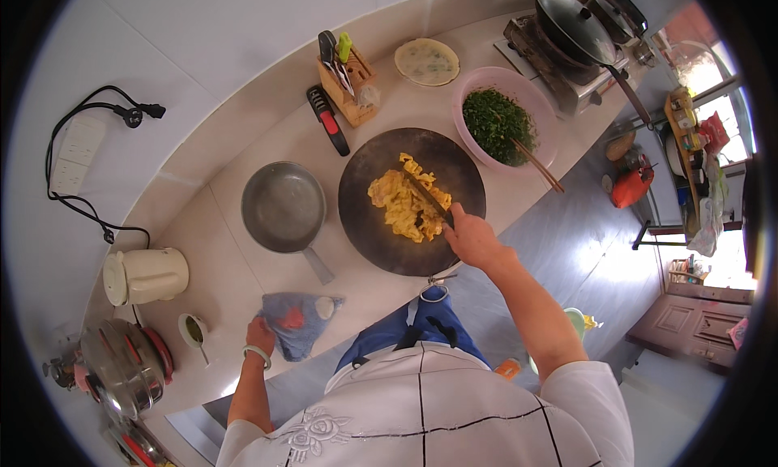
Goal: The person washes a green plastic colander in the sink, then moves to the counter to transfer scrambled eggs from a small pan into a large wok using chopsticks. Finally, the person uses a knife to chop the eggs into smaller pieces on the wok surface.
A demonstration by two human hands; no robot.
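Note:
My right hand (pixel 477 236) grips the handle of a kitchen knife (pixel 426 195), whose dark blade lies across a heap of cooked scrambled egg (pixel 395 193). The egg sits in the middle of a round dark cutting board (pixel 364 236) at the counter's front edge. Off to the left, my left hand (pixel 260 334), with a pale bangle on the wrist, holds the left edge of a blue cloth (pixel 298 339) with a red patch. Between cloth and board rests a grey frying pan (pixel 284 207), with nothing in it.
Beyond the board stand a pink bowl (pixel 550 117) of chopped greens with chopsticks (pixel 538 166), a plate-sized flat round (pixel 427 62), a wooden knife block (pixel 355 99) and a knife sharpener (pixel 328 121). A lidded wok (pixel 574 26) sits on the gas stove (pixel 574 96). At left are a cream kettle (pixel 146 275) and a small cup (pixel 193 330).

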